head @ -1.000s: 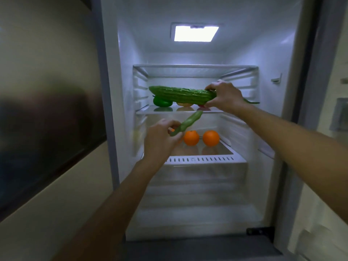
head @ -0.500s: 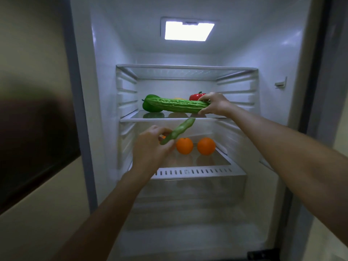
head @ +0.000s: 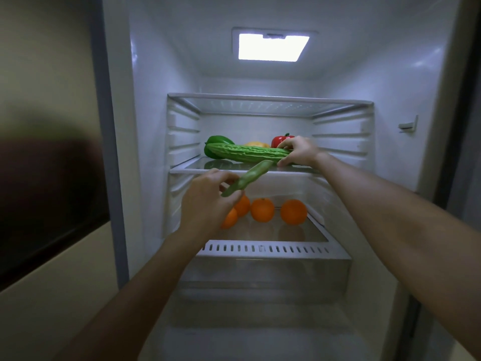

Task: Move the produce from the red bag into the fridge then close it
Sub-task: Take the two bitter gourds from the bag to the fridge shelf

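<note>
- Your right hand (head: pixel 299 152) grips the right end of the bitter gourd (head: pixel 247 153), which lies along the front edge of the glass shelf (head: pixel 187 169). Settle it flat there before you let go, so it cannot roll off the lip.
- Nudge it back toward the green bell pepper (head: pixel 217 142), the red bell pepper (head: pixel 279 140) and the yellow fruit (head: pixel 256 144) behind it, but do not knock them.
- Your left hand (head: pixel 208 201) pinches the lower end of a green pea pod (head: pixel 247 178), whose tip points up at the shelf's front edge. Slide the pod onto bare glass just beside the gourd.
- The oranges (head: pixel 263 209) sit on the lower shelf; leave them alone.
- The red bag is out of view, so check it for leftovers before closing the fridge (head: pixel 145 126).
</note>
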Demonstrator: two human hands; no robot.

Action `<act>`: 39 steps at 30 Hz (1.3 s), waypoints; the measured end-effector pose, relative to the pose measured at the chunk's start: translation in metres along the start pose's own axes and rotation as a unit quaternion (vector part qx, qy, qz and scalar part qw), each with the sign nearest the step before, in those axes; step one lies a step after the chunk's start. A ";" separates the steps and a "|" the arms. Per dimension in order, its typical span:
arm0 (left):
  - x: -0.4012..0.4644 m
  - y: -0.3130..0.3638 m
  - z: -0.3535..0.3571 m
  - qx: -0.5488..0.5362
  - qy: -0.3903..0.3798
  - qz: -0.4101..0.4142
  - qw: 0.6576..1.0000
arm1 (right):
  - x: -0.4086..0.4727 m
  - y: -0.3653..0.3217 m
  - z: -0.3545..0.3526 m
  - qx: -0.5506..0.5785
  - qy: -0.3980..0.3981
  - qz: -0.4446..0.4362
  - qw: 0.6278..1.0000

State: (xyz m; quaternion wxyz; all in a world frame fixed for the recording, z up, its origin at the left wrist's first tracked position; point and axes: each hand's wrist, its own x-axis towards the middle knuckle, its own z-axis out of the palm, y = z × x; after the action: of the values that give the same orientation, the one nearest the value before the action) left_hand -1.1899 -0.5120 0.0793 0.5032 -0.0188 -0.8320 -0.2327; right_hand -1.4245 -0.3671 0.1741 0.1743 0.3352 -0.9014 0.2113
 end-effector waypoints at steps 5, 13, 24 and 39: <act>0.003 0.008 -0.001 0.014 -0.002 0.016 1.000 | 0.000 -0.002 -0.001 0.016 -0.008 0.001 1.000; 0.046 0.024 -0.012 0.053 -0.021 0.109 0.992 | -0.019 -0.005 -0.011 -0.003 0.057 -0.006 0.998; 0.123 0.003 0.013 0.195 -0.151 0.142 0.959 | -0.067 -0.007 -0.022 0.061 0.197 0.044 0.978; 0.146 -0.016 0.045 0.209 -0.286 0.070 0.932 | -0.087 -0.005 -0.018 -0.042 0.157 0.006 0.987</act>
State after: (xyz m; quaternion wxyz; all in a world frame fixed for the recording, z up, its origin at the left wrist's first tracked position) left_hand -1.3036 -0.5376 0.1792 0.2514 -0.0368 -0.9672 -0.0025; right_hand -1.3560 -0.3154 0.1507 0.3260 0.2849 -0.8731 0.2242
